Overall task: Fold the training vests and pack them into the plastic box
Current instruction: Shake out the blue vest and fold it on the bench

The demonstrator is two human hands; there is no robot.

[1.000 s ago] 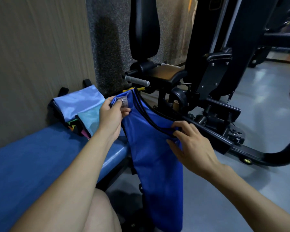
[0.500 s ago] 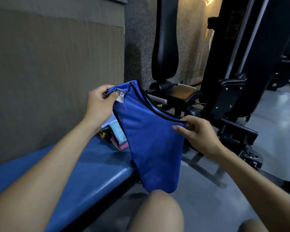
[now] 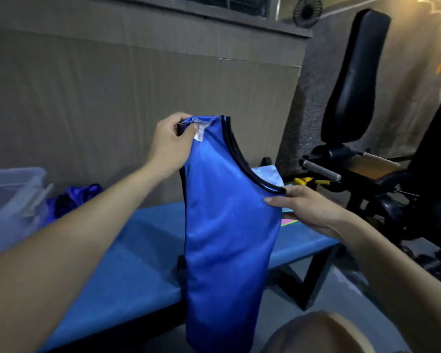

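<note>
Vest: blue, black trim, held up in the air over the blue bench, hanging lengthwise so its bottom end drops below the bench's front edge. It looks doubled over lengthwise, though I can't tell for sure.

Left hand: fingers curled, pinching the top shoulder end, right by a small white label.

Right hand: lower and to the right, thumb on the front of the fabric at the bottom of the black-trimmed curve, fingers behind the cloth. Gripping the vest edge between thumb and fingers.

So the vest is stretched between the two hands, high end left, low end right, body hanging free.

Box: clear plastic, on the bench at far left, well apart from the held vest. Contents not readable.

Just right of the box, against the wall: a crumpled dark-blue/purple pile, probably more vests.

Behind the held vest on the bench's right part: light-blue folded cloth with pink and green edges peeking out below the right hand.

Right side: black gym machine with padded backrest, grey roller handle, yellow pin. Grey floor below. A bare knee at bottom edge.
</note>
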